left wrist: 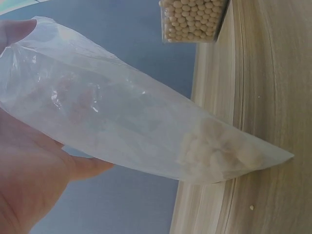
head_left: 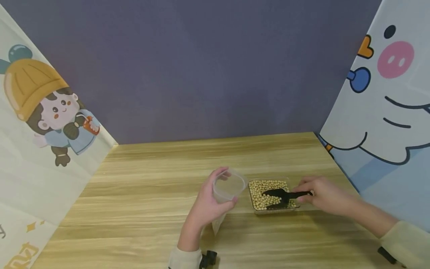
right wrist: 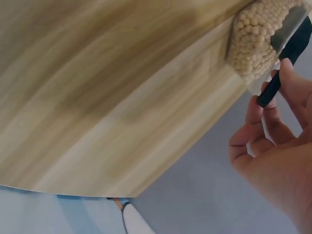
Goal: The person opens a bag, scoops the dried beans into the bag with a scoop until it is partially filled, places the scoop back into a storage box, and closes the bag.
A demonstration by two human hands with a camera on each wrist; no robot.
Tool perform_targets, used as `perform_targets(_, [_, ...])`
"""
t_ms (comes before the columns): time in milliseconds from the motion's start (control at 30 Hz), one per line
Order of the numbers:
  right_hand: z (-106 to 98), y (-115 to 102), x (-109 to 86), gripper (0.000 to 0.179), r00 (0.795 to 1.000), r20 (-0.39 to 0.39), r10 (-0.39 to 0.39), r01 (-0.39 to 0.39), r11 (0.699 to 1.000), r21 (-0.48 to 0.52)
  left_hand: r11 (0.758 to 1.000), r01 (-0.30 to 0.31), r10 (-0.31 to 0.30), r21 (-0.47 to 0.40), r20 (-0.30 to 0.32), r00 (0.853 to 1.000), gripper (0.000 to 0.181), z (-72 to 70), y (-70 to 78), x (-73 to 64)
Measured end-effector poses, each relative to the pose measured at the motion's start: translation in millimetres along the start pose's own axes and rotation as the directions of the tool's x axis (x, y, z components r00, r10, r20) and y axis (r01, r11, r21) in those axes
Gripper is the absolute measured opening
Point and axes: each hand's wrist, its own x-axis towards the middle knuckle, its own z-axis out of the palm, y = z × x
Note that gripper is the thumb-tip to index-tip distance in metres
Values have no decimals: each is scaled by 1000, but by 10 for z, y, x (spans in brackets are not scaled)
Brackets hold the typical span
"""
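My left hand (head_left: 209, 203) grips a clear plastic bag (left wrist: 122, 92) around its mouth, which faces up in the head view. The bag tapers to a pointed bottom corner, where a small heap of pale beans (left wrist: 217, 151) shows through the film. To its right, a clear rectangular box (head_left: 274, 212) holds many round, yellowish beans (head_left: 262, 188). My right hand (head_left: 324, 195) pinches the handle of a black scoop (head_left: 284, 195) between thumb and fingers. The scoop's blade lies among the beans in the box; how much it carries cannot be told.
The box stands on a wood-grain table (head_left: 144, 209). A loose bit, perhaps a bean (left wrist: 252, 207), lies on the table. A dark grey panel (head_left: 208, 71) rises behind, with printed cartoon sheets at the left (head_left: 20, 160) and right (head_left: 369, 123).
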Motion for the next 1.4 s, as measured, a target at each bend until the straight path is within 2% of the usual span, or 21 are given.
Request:
perform_targets(300, [35,238,-120,26,991,-59,123,-118,990,83,1000,-27,27,-3,-5,1000,87,-20,14,-6])
perform_targets(567, [109,386,-214,29,979,-166,122,-102,987,123,999,-17,17,-29,-1,1000,87,10,12,-4])
perform_targets(733, [-39,377,-156,26,970,-219,108,-84,990,114,1000,-13,13,-28,9,1000,87,23,20,-11])
perform_targets(900, [-362,222,9,25,958,-279,65,-49,997,63,999,-24,24,-29,-2,1000,85,20,14,-2])
perform_targets(1067, [-640,-42,168,26,962,-260,83,-78,997,28,1000,-7,7,-12,-4,1000,86,15,10,-8])
perform_targets(1267, [-823,-374,312,27,971,-216,104,-97,994,42,1000,14,-14,-17,-2,1000,87,23,24,-13])
perform_targets(1400, [-863,-581,400,26,976,-212,51,-52,999,3,1000,18,-18,-15,-9,1000,87,22,25,-22])
